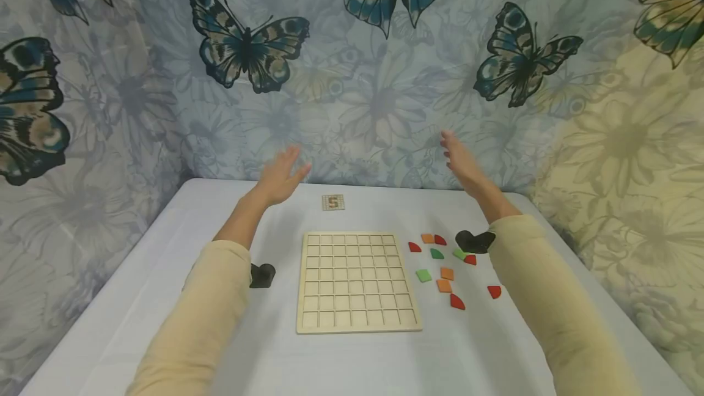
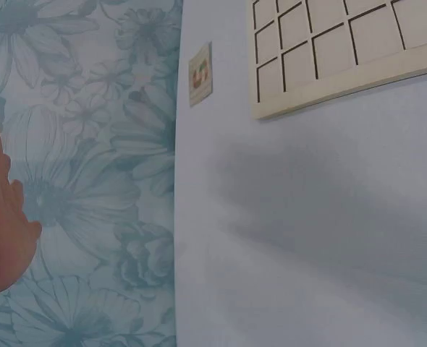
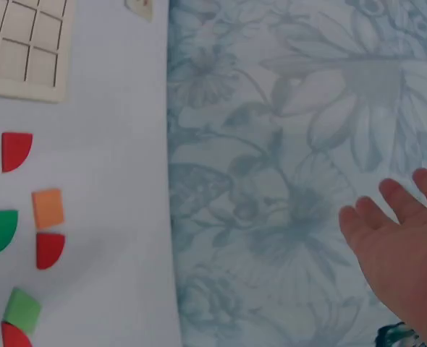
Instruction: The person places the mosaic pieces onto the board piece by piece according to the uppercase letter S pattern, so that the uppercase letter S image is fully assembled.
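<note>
Both hands are raised over the far part of the table, holding nothing. My left hand (image 1: 279, 177) has its fingers extended and the thumb apart, left of a small patterned card (image 1: 333, 202). On the other side my right hand (image 1: 461, 161) reaches up with straight fingers, beyond the scattered pieces. Between the forearms lies a pale wooden grid board (image 1: 357, 283) with bare square cells. To its right are loose flat pieces: red quarter-rounds such as one red piece (image 1: 457, 302), orange squares like an orange piece (image 1: 443, 286), a light green square (image 1: 423, 275) and a dark green piece (image 1: 437, 253).
The white table (image 1: 275, 359) ends at a butterfly-patterned cloth wall (image 1: 379, 109) behind and at both sides. Dark wrist-worn devices show at the left wrist (image 1: 263, 275) and right wrist (image 1: 474, 241). A red piece (image 1: 494, 292) lies near the right sleeve.
</note>
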The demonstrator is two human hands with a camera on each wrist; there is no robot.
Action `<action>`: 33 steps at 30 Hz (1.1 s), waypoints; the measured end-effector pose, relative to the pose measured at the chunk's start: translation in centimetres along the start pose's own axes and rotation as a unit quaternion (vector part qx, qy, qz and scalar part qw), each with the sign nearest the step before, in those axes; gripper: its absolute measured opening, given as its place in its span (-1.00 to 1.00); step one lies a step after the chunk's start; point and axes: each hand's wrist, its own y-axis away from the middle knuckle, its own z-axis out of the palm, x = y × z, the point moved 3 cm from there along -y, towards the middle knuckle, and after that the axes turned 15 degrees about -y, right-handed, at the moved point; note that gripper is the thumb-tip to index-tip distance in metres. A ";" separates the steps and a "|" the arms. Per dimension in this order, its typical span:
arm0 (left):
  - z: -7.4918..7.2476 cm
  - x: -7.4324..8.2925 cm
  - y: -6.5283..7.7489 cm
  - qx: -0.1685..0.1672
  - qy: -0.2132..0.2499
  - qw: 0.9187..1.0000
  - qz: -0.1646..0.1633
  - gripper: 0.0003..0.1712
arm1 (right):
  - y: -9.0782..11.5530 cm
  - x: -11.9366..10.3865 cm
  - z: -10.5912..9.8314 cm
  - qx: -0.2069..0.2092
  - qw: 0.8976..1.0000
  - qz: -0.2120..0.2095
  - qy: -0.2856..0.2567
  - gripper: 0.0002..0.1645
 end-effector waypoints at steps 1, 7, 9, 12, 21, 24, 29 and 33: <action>0.3 0.0 0.1 0.001 0.004 1.000 0.005 -0.21 | 0.2 0.3 -0.4 0.001 1.000 0.008 -0.029 -0.13; 1.9 -0.6 0.9 -0.014 0.006 0.999 0.029 -0.18 | 1.8 3.0 -2.4 -0.007 0.979 0.063 -0.196 -0.08; 2.6 -0.7 1.2 -0.023 -0.002 0.999 0.036 -0.18 | 2.3 4.1 -2.9 -0.012 0.964 0.081 -0.253 -0.05; 3.8 -0.8 1.8 -0.040 -0.015 0.998 0.050 -0.18 | 3.1 5.9 -3.5 -0.011 0.937 0.106 -0.332 -0.02; 6.4 -1.2 3.5 -0.085 -0.035 0.993 0.072 -0.17 | 4.7 10.9 -4.7 -0.018 0.888 0.139 -0.438 0.07; 6.9 -1.3 4.1 -0.101 -0.042 0.991 0.081 -0.16 | 4.9 12.0 -4.8 -0.018 0.887 0.143 -0.439 0.09; 8.0 -1.4 5.1 -0.144 -0.039 0.984 0.097 -0.15 | 5.3 13.6 -5.0 -0.012 0.891 0.163 -0.424 0.11; 9.4 -1.5 5.6 -0.168 -0.048 0.978 0.112 -0.14 | 5.7 14.7 -5.0 -0.014 0.884 0.176 -0.433 0.09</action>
